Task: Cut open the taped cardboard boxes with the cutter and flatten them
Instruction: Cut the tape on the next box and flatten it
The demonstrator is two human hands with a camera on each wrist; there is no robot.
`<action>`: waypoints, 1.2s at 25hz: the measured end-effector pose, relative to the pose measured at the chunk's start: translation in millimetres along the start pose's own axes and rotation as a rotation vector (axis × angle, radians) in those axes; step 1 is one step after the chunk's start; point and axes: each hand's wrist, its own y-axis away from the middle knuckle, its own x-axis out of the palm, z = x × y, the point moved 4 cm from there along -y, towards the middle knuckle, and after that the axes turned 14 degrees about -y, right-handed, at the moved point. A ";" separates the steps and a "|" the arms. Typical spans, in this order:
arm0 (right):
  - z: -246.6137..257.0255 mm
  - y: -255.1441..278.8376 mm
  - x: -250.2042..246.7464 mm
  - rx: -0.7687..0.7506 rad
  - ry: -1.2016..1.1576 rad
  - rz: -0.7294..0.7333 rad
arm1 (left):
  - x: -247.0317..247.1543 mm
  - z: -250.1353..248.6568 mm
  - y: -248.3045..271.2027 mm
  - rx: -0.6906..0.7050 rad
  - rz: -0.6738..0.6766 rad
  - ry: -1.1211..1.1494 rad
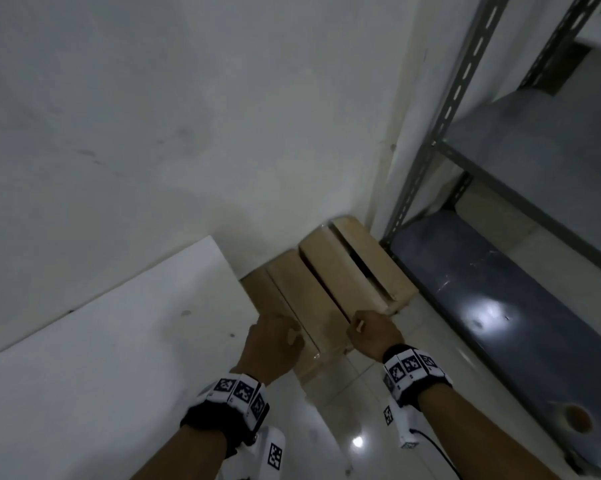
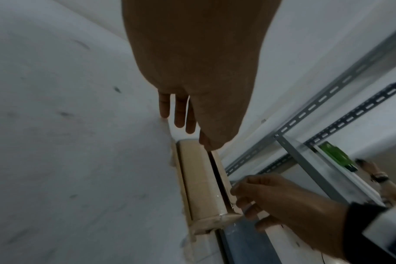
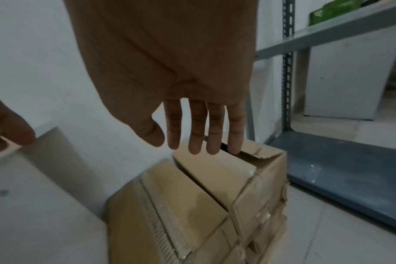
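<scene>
Several brown cardboard boxes point(image 1: 327, 271) stand side by side on the floor in the corner, between a white table and a metal rack. Their top seams gape as dark slits, and clear tape clings to the corners point(image 3: 251, 172). My left hand point(image 1: 275, 337) hovers over the near left boxes with fingers straight point(image 2: 179, 114) and holds nothing. My right hand point(image 1: 372, 332) hangs over the right box point(image 3: 260, 178), fingers extended point(image 3: 193, 141), the little finger at the slit's edge. The left wrist view shows the right hand point(image 2: 271, 201) by that box's near corner point(image 2: 217, 219). No cutter is in view.
A white table point(image 1: 101, 358) borders the boxes on the left, and a white wall point(image 1: 188, 116) stands behind. A grey slotted metal rack point(image 1: 500, 306) with shelves stands on the right, with a green pack point(image 3: 332, 10) on an upper shelf. Another person's hand point(image 2: 373, 171) shows beyond the rack. The tiled floor point(image 1: 354, 410) is glossy.
</scene>
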 end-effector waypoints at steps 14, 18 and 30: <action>-162.5 -214.1 -71.5 0.244 0.002 -0.160 | 167.4 -81.3 -226.6 -0.389 0.438 0.727; -174.6 -235.0 -62.6 0.242 0.015 -0.101 | 197.3 -74.8 -245.7 -0.525 0.308 0.903; -143.2 -220.0 -82.9 0.244 0.018 -0.199 | 210.1 -77.2 -243.7 -0.705 0.211 1.429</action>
